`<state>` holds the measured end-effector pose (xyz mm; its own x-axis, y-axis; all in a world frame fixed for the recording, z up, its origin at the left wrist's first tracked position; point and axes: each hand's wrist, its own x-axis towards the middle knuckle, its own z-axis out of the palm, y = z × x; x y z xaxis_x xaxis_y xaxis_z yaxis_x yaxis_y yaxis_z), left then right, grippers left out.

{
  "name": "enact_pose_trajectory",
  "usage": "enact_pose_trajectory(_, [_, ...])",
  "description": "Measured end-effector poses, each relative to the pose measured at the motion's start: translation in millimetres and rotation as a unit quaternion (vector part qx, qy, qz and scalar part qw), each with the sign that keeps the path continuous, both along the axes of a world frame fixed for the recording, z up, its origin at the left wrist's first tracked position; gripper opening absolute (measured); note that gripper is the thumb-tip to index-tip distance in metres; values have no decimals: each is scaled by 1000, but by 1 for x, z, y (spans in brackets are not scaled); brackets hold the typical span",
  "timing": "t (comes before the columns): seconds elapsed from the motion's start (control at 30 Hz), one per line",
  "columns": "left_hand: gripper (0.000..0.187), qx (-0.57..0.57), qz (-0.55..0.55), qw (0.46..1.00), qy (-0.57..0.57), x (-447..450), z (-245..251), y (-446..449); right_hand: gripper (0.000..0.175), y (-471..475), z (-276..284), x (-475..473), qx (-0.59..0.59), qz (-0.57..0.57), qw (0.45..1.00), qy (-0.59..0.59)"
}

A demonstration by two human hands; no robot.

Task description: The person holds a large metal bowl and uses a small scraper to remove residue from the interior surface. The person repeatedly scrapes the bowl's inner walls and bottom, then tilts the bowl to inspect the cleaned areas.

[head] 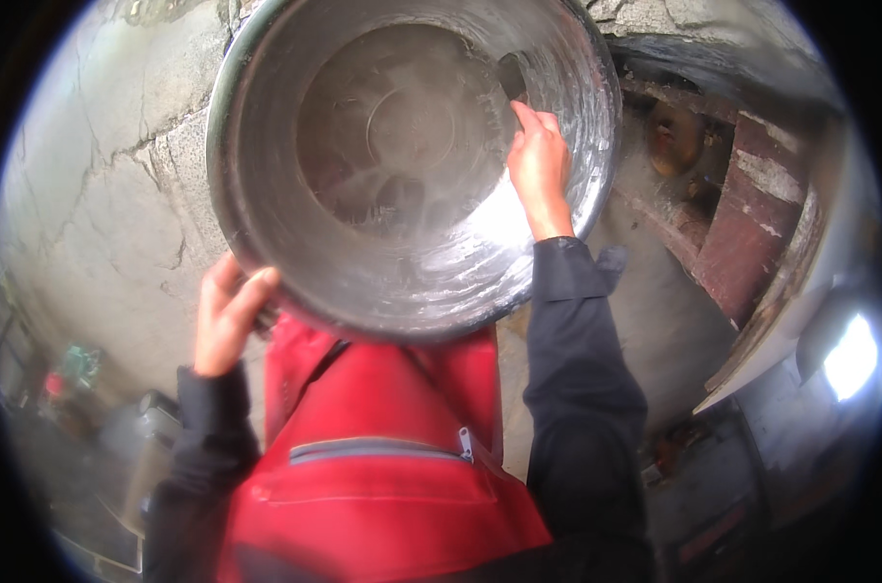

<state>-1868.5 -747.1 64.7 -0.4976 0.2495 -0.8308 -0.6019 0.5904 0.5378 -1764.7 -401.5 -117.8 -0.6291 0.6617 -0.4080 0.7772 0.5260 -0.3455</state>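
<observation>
A large round metal basin (382, 277) is in front of me, its inner wall streaked and shiny and its floor coated with a dull grey-brown film. At its lower left rim, my left hand (233, 310) grips the edge, thumb on top. Inside the basin, by the right wall, is my right hand (541, 164). It holds a small dark flat-bladed tool (512, 76) whose blade lies near the wall at the upper right. My fingers hide the tool's handle, and I cannot tell whether it is a scraper or a spatula.
Cracked concrete (120, 189) spreads to the left. A red apron (382, 495) with a zipped pocket covers my front, under the near rim. On the right stand a worn reddish-brown board (750, 218) and a rounded brown object (674, 138). Blurred items sit at the lower left.
</observation>
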Motion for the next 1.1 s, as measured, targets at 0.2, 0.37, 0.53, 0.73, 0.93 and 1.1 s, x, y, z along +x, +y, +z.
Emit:
enact_pose_trajectory(0.2, [29,-9,-1,1000,-13,-2,1,1,39,0,-6,-3,-39,77,975,203])
enact_pose_trajectory(0.37, [28,7,-3,1000,5,-1,-1,0,42,3,-8,2,-173,-69,967,174])
enact_pose_trajectory(0.53, [26,-10,-10,1000,-1,0,-3,-1,45,1,-12,-18,-305,-169,926,148])
enact_pose_trajectory(0.73, [27,3,6,1000,-4,2,-2,1,44,-11,-6,-40,-223,-157,956,108])
enact_pose_trajectory(0.93, [28,9,-8,1000,-1,1,-2,2,49,-16,12,-52,-297,-188,936,-13])
enact_pose_trajectory(1.1, [29,-1,5,1000,-8,4,-3,0,53,-17,21,-59,-249,-175,947,98])
